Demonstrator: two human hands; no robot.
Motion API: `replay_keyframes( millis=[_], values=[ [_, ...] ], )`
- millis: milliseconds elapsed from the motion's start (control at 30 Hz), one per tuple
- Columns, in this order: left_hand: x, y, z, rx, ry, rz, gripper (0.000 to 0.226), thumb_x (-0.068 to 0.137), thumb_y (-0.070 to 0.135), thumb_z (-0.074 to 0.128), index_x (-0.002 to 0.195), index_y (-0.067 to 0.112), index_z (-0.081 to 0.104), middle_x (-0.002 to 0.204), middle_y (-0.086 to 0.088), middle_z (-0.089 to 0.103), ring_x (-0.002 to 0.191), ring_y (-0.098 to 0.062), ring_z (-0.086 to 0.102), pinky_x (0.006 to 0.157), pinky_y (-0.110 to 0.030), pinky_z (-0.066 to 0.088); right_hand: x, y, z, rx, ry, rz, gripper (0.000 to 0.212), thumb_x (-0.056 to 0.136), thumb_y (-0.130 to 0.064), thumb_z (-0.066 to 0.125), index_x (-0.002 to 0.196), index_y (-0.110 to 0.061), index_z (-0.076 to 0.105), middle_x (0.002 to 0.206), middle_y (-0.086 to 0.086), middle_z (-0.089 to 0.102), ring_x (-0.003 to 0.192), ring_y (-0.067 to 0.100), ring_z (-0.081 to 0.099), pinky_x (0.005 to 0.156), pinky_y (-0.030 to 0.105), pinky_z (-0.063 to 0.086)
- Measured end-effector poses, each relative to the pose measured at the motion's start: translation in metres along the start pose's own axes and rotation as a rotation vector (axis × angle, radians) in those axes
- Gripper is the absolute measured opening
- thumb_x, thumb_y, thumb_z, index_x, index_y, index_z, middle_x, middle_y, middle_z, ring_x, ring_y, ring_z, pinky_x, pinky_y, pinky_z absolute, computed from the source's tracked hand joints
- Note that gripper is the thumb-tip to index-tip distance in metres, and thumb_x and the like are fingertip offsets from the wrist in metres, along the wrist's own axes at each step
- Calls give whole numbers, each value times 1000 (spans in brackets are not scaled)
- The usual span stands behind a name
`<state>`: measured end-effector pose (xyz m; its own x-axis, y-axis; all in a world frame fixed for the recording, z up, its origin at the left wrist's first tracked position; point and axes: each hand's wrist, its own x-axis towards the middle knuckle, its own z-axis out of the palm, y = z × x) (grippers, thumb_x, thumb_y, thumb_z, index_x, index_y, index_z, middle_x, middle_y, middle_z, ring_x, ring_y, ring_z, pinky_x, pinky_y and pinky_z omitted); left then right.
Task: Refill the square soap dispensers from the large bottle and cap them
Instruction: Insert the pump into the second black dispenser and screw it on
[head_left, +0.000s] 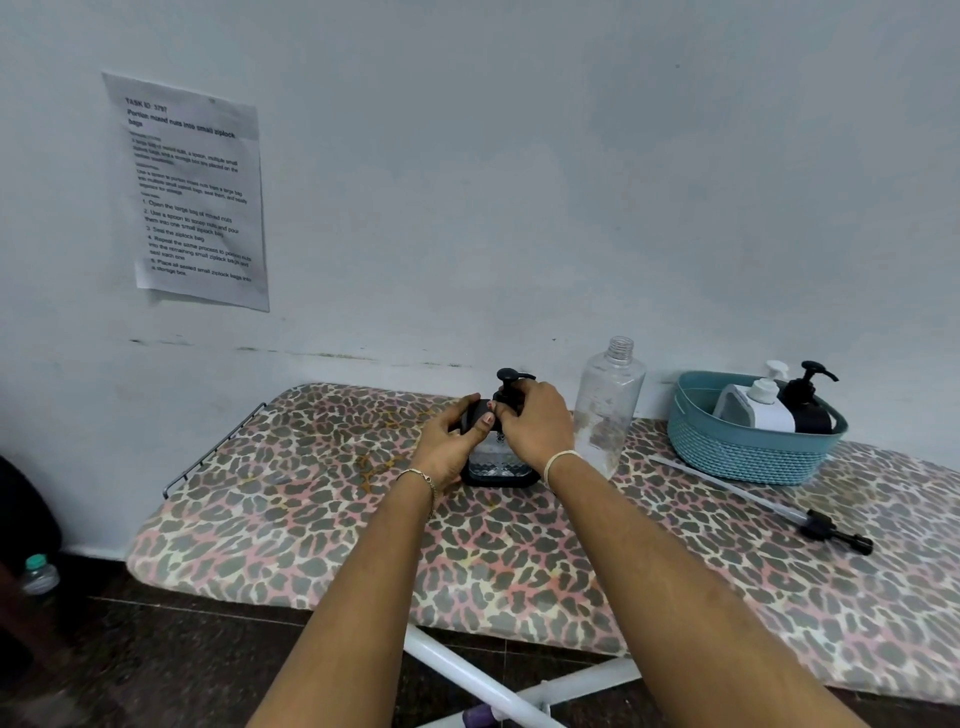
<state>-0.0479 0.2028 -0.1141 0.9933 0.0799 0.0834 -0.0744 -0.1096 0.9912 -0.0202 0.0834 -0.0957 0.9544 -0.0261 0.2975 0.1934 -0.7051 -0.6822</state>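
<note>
A square clear soap dispenser (500, 465) with a black base and black shoulder stands on the leopard-print ironing board (322, 525). My left hand (451, 441) grips its left side. My right hand (535, 421) is closed around the collar of its black pump cap (511, 378), which sits on the neck. Just to the right stands the large clear bottle (608, 405), uncapped and almost empty. Its long pump with dip tube (769, 506) lies flat on the board further right.
A teal woven basket (748, 447) at the back right holds a white dispenser (763, 400) and a black dispenser (808, 400). A paper sheet (192, 192) hangs on the wall. A small water bottle (39, 574) stands on the dark floor at left.
</note>
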Motion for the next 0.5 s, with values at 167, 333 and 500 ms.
replay_keyframes(
  millis=[167,333,500],
  values=[
    [2,-2,-4,67,-20,6,51,91,25,63,139,17,48,142,-2,47,129,-11,40,103,-22,34,-6,-2,0,-95,52,14,35,91,-33,58,125,-23,59,116,4,60,109,25,58,100,41,40],
    [0,0,-5,52,-25,-60,52,92,34,60,141,26,44,141,-2,46,131,-20,42,105,-47,42,-11,0,2,-104,45,6,42,96,-36,51,136,-22,49,124,6,51,118,25,52,104,43,31],
    [-2,1,-4,54,-22,-55,52,92,34,59,141,26,43,142,-2,46,131,-20,43,105,-48,42,-12,-1,5,-150,31,16,42,99,-37,46,138,-20,46,129,8,49,124,26,45,104,45,26]
  ],
)
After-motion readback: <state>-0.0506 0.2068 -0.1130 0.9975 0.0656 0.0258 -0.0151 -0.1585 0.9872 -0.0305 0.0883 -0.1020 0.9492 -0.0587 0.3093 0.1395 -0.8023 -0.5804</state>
